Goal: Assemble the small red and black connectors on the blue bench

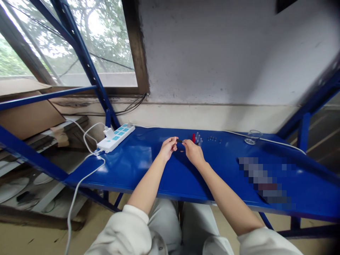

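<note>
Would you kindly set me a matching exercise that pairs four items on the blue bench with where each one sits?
Items:
1. White power strip
2. Clear glass
3. Small dark item
4. Red piece

Places:
A. Pinched between the left hand and right hand
B. Beside clear tubes
C. Towards the right, at a white cable
D. At the left end of the blue bench

Pairs: 1-D, 2-C, 3-A, 4-B

piece: small black cylindrical piece (180, 141)
pose: lying roughly level, too small to make out detail
place: between my left hand (168, 148) and right hand (193, 153), above the blue metal bench (138, 166)
</note>
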`<state>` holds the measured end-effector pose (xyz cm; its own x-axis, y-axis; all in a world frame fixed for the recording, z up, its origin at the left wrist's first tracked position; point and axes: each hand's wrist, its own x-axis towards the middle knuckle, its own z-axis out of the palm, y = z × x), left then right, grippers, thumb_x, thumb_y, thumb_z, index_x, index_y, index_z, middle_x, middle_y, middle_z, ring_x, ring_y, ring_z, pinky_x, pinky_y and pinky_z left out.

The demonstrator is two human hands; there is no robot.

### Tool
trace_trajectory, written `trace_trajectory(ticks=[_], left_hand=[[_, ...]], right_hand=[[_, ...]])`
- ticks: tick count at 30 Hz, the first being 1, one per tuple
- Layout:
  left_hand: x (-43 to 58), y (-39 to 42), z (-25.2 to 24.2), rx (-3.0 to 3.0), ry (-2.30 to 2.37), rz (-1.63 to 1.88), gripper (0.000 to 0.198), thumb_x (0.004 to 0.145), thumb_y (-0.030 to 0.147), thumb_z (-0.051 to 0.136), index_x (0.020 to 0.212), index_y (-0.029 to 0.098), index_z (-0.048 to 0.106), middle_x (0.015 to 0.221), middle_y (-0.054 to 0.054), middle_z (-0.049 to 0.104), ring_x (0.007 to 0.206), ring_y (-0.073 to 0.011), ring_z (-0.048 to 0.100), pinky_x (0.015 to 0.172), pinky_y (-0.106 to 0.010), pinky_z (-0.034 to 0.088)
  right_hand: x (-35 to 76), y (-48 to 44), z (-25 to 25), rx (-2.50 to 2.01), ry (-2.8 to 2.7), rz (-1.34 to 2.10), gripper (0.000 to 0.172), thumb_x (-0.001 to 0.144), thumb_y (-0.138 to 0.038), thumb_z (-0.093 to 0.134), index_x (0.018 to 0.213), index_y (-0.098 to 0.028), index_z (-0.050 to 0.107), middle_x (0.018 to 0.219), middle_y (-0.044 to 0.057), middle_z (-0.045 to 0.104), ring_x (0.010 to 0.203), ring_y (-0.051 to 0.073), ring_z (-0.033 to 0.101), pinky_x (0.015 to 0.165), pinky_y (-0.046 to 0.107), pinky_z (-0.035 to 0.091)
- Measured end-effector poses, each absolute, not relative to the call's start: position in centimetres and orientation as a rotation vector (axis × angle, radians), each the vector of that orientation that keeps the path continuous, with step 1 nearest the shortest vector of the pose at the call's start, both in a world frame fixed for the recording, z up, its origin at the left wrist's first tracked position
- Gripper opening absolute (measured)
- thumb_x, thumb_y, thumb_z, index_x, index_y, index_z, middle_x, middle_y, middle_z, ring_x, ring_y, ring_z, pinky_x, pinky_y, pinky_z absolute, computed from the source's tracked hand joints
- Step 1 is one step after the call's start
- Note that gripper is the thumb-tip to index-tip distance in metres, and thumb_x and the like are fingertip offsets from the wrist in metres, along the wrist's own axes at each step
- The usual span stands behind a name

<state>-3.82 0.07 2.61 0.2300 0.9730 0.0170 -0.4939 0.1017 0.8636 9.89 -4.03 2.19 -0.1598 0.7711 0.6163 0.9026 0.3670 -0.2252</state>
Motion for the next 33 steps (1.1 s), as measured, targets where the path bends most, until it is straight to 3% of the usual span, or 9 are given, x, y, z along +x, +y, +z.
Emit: trace_trajectory(ticks=[10,15,20,26,29,33], left_hand=[[-4.4,0.3,2.4,0.84,0.685,1.296,0.034,0.064,0.039,0.069,0.079,0.012,0.055,0.054,0.007,0.042,0.035,0.0006,0.032,0.037,-0.016,0.024],[-4.3,-0.1,2.7,0.902,0.652,1.246,0.035,0.063,0.036,0.07,0.085,0.012,0.057,0.058,0.006,0.045,0.04,-0.0007,0.038,0.039,-0.017,0.029],[-4.2,-0.3,3.1,1.097,0.653,1.141,0.038,0.062,0.035,0.07,0.091,0.011,0.058,0.065,0.002,0.052,0.041,-0.0024,0.043,0.039,-0.018,0.031],[-3.9,-0.1,2.8,1.087,0.96,1.495,0.028,0.066,0.037,0.064,0.075,0.012,0.053,0.061,0.002,0.053,0.038,-0.0022,0.04,0.036,-0.017,0.027],[-2.5,-0.2,2.1,1.314,1.034,1.283,0.025,0.065,0.031,0.065,0.078,0.012,0.057,0.063,-0.001,0.057,0.044,-0.0048,0.046,0.041,-0.017,0.033],[0.1,-0.2,1.6,1.726,1.096,1.066,0.02,0.063,0.025,0.066,0.078,0.012,0.063,0.066,-0.003,0.061,0.057,-0.0091,0.053,0.056,-0.022,0.042]], right_hand=[[10.0,-4.5,2.7,-1.43,-1.921,-0.124,0.031,0.09,-0.029,0.03,0.108,-0.018,0.052,0.105,0.007,0.062,0.083,0.016,0.061,0.062,0.022,0.043],[9.8,-4.9,3.2,-1.391,-1.921,0.014,0.028,0.088,-0.031,0.034,0.106,-0.018,0.052,0.1,0.007,0.062,0.072,0.013,0.06,0.059,0.022,0.042],[10.2,-4.7,3.5,-1.399,-1.951,0.023,0.021,0.082,-0.029,0.042,0.09,-0.018,0.058,0.085,0.005,0.06,0.063,0.011,0.054,0.056,0.021,0.038],[13.1,-4.1,3.8,-1.584,-2.064,0.428,0.007,0.066,-0.018,0.053,0.065,-0.016,0.059,0.062,0.001,0.058,0.056,0.01,0.051,0.055,0.019,0.037],[14.9,-4.1,4.3,-1.741,-1.913,0.548,0.007,0.063,-0.019,0.054,0.064,-0.016,0.06,0.061,0.002,0.06,0.058,0.011,0.054,0.055,0.019,0.037],[16.5,-4.0,4.5,-1.922,-1.759,0.465,0.01,0.062,-0.021,0.055,0.068,-0.016,0.061,0.067,0.004,0.063,0.065,0.014,0.058,0.058,0.02,0.038]])
